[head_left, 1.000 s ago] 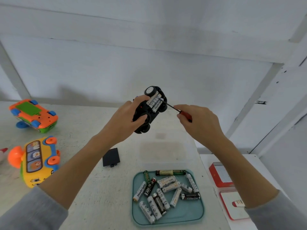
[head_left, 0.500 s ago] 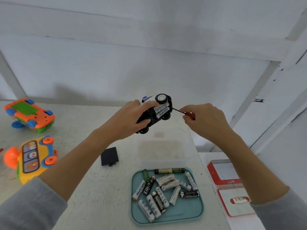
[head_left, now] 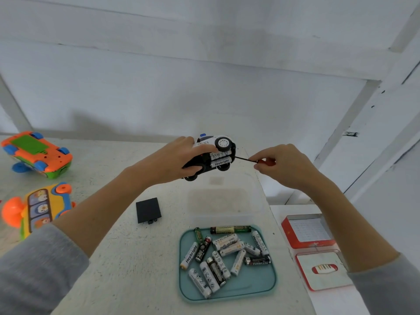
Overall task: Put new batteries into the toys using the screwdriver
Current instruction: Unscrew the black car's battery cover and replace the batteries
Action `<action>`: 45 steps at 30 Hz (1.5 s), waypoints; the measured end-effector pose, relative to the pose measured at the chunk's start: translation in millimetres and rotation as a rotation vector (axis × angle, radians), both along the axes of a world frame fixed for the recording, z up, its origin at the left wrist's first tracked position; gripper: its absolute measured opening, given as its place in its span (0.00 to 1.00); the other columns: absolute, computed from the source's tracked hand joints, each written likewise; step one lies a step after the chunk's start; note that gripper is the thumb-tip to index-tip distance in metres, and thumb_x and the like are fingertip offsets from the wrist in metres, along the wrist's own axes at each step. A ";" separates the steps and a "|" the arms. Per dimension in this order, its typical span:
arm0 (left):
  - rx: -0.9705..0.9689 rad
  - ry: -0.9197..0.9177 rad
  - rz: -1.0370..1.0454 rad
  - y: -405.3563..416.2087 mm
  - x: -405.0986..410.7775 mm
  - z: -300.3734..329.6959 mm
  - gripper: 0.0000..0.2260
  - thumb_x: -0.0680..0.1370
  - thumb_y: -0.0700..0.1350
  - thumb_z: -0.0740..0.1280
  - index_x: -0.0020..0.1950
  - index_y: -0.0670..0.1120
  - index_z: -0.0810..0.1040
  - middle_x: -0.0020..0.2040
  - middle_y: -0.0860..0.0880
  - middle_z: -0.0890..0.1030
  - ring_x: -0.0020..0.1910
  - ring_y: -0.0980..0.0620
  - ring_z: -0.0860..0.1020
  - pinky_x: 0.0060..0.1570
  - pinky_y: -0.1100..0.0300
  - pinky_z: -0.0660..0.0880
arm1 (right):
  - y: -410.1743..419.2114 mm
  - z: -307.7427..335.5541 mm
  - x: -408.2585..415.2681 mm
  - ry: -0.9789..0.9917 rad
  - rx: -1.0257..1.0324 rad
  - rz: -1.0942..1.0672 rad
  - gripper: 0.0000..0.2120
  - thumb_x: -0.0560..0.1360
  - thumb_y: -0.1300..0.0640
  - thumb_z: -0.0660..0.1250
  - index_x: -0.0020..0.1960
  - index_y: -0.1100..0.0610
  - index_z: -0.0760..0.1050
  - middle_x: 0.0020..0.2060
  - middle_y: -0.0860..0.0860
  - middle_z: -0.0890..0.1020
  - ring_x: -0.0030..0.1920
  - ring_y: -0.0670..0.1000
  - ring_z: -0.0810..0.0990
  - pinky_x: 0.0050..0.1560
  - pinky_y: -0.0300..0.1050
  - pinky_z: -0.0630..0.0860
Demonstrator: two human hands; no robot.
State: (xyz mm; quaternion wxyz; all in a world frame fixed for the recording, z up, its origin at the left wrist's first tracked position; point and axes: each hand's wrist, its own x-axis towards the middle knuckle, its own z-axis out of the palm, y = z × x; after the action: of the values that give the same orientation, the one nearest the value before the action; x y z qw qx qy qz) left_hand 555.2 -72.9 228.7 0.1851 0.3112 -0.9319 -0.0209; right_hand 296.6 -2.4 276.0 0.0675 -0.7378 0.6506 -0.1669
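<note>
Left hand (head_left: pixel 172 163) grips toy car (head_left: pixel 211 155), hiding its front end.

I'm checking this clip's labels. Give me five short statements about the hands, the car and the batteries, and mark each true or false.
1. The left hand holds the toy car above the table. True.
2. The right hand holds a battery. False: it pinches a screwdriver.
3. The car's battery slot is empty. False: batteries sit in it.
4. The black cover lies on the table. True.
5. The teal tray holds screws. False: it holds loose batteries.
</note>
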 end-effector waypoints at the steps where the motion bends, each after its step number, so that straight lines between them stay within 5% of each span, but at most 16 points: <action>1: 0.006 -0.002 -0.008 -0.3 0.3 0.1 0.22 0.78 0.46 0.61 0.66 0.60 0.57 0.48 0.44 0.72 0.45 0.47 0.68 0.45 0.57 0.65 | -0.3 -0.3 -1.5 -0.021 0.013 0.008 0.09 0.75 0.54 0.66 0.53 0.48 0.81 0.29 0.42 0.73 0.29 0.43 0.69 0.34 0.38 0.66; 9: 0.138 0.025 0.052 -4.9 -1.9 4.7 0.23 0.79 0.44 0.63 0.72 0.58 0.61 0.49 0.46 0.71 0.47 0.49 0.69 0.43 0.62 0.63 | -0.1 -8.3 -1.9 -0.075 0.036 0.044 0.09 0.75 0.54 0.66 0.53 0.48 0.81 0.29 0.45 0.75 0.28 0.43 0.68 0.34 0.38 0.66; 14: 0.354 0.247 0.064 -2.7 1.0 3.5 0.22 0.79 0.44 0.63 0.68 0.63 0.61 0.57 0.46 0.75 0.50 0.49 0.75 0.49 0.57 0.73 | 1.7 -17.9 0.4 -0.217 -0.147 0.001 0.10 0.75 0.56 0.66 0.55 0.50 0.80 0.32 0.51 0.80 0.31 0.50 0.74 0.38 0.44 0.74; 19: 0.462 0.402 0.063 4.6 0.0 4.6 0.21 0.80 0.42 0.62 0.65 0.63 0.60 0.57 0.49 0.77 0.48 0.50 0.79 0.46 0.57 0.79 | 0.7 -24.2 8.1 -0.297 -0.272 -0.007 0.10 0.75 0.58 0.66 0.55 0.51 0.80 0.28 0.42 0.75 0.28 0.44 0.70 0.36 0.41 0.71; 24: 0.507 0.503 0.065 8.8 0.2 4.4 0.21 0.80 0.41 0.62 0.65 0.62 0.60 0.58 0.52 0.76 0.48 0.55 0.80 0.43 0.66 0.78 | -0.4 -26.6 13.9 -0.338 -0.340 0.025 0.11 0.75 0.59 0.66 0.55 0.52 0.80 0.35 0.53 0.82 0.35 0.54 0.78 0.43 0.56 0.79; 32: 0.431 0.449 0.078 10.7 0.0 1.0 0.22 0.80 0.42 0.63 0.66 0.63 0.60 0.58 0.46 0.76 0.48 0.51 0.78 0.44 0.63 0.77 | -3.2 -27.2 18.7 -0.384 -0.316 0.014 0.10 0.75 0.59 0.66 0.55 0.50 0.80 0.28 0.48 0.75 0.30 0.50 0.71 0.38 0.48 0.74; 39: 0.308 0.239 0.095 10.4 2.9 3.6 0.22 0.74 0.52 0.58 0.65 0.65 0.56 0.56 0.43 0.72 0.53 0.46 0.71 0.54 0.53 0.70 | -3.9 -28.4 11.7 -0.408 -0.161 0.029 0.05 0.75 0.58 0.65 0.48 0.50 0.78 0.24 0.48 0.68 0.26 0.46 0.62 0.32 0.40 0.64; 45: 0.332 0.216 0.066 2.6 3.5 -0.8 0.22 0.79 0.43 0.63 0.70 0.59 0.61 0.59 0.43 0.72 0.56 0.47 0.70 0.55 0.55 0.68 | -0.9 -29.5 -0.2 -0.391 -0.115 0.055 0.05 0.75 0.59 0.65 0.47 0.51 0.78 0.20 0.43 0.68 0.24 0.44 0.62 0.30 0.35 0.63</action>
State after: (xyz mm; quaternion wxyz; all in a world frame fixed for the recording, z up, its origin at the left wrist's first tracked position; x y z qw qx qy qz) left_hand 558.7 -70.2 227.9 0.2306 0.3637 -0.8797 -0.2016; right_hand 296.4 -3.3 246.5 0.1548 -0.7116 0.5940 -0.3419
